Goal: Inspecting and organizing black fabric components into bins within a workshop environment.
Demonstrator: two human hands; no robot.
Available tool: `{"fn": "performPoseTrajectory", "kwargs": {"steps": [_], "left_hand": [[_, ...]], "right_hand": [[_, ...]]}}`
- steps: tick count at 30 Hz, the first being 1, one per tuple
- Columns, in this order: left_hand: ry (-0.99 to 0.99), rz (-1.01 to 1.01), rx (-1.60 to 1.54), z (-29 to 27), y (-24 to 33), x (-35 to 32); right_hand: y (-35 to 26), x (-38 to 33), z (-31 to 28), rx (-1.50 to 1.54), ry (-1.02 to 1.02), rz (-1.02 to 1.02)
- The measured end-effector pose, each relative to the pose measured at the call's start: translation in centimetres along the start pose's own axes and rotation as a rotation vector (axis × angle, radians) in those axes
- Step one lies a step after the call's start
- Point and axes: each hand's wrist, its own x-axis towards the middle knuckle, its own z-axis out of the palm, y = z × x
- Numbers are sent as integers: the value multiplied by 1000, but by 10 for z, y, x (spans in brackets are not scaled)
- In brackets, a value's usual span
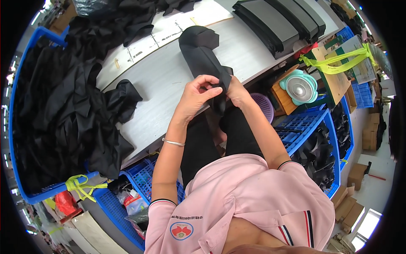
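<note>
A dark black fabric piece (201,57) lies across the front part of the light grey table (163,78). Its far end is folded over, and its near end hangs past the table edge above my lap. My left hand (198,95) is closed in a pinch, thumb and forefinger together on the cloth's near part. Beside it, my right hand (237,92) grips the right edge of the same piece; its fingertips are partly hidden behind the fabric.
A large blue crate (31,197) heaped with black fabric (59,114) stands at the left. Stacked black and grey panels (270,25) lie at the far right. Beside the table's right edge are a turquoise fan (299,87), a purple basket (263,106) and another blue crate (306,133).
</note>
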Motion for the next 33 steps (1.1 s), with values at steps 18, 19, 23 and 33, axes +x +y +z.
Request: {"fn": "performPoseTrajectory", "kwargs": {"steps": [18, 19, 23, 33], "left_hand": [[-117, -22, -509, -43, 4, -39], [-118, -26, -507, -45, 2, -40], [-20, -34, -434, -55, -10, -40], [746, 406, 342, -37, -10, -23]], "right_hand": [[-8, -18, -41, 699, -507, 59], [-9, -19, -40, 703, -505, 59], [-17, -19, -21, 426, -514, -28], [-11, -7, 15, -791, 577, -871]]}}
